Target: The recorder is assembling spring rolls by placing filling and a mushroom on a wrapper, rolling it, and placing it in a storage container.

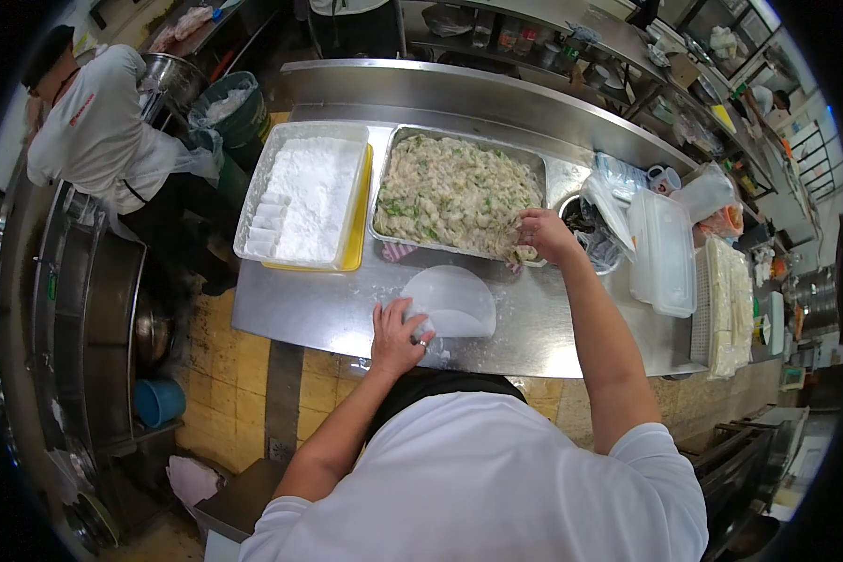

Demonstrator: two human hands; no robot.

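Observation:
My left hand is at the left edge of a thin, round white wrapper sheet lying on the steel table. Its thumb and fingers close around a whitish, bunched part there; a ring is on one finger. My right hand reaches into the front right corner of a metal tray heaped with pale, chunky filling flecked with green. Its fingertips are partly sunk in the filling, so their grip is unclear. Left of the tray, a white plastic tub holds white powder and several white rolls.
The tub rests on a yellow tray. Right of the filling are a metal bowl with plastic bags, a clear plastic container, a mug and a basket of wrapped white packs. A co-worker stands at the far left.

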